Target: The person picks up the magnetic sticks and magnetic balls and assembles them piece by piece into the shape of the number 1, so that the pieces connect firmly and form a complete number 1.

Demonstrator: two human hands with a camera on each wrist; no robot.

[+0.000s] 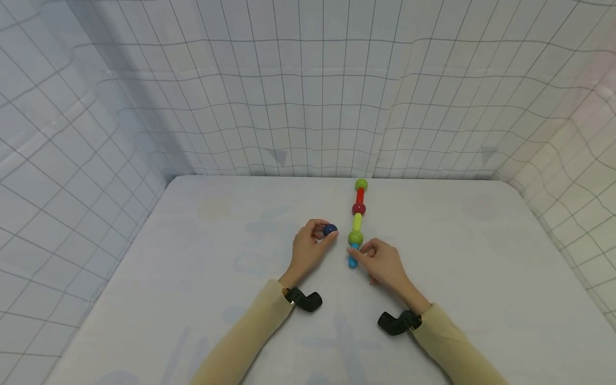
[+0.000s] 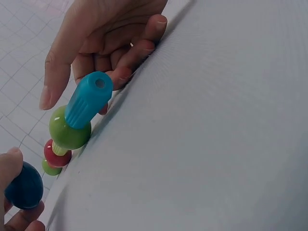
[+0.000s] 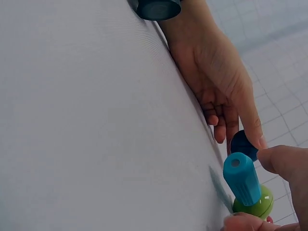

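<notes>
My left hand (image 1: 308,247) pinches a dark blue ball (image 1: 330,229) between thumb and fingers, left of a row of joined toy pieces. In the left wrist view the ball (image 2: 25,186) shows at the lower left edge. My right hand (image 1: 383,262) is at the row's near end, thumb and fingers on either side of a light blue stick (image 1: 353,263). The left wrist view shows a gap between the right thumb (image 2: 53,79) and the stick (image 2: 90,98). This stick joins a green ball (image 1: 355,237); its near end, with a small hole, is bare (image 3: 236,163).
Beyond the green ball, the row continues with a yellow-green stick (image 1: 357,221), a red ball (image 1: 359,208), a red stick (image 1: 360,195) and another green ball (image 1: 361,184) near the far edge of the white table (image 1: 216,256). Grid-patterned curtains (image 1: 308,96) surround it.
</notes>
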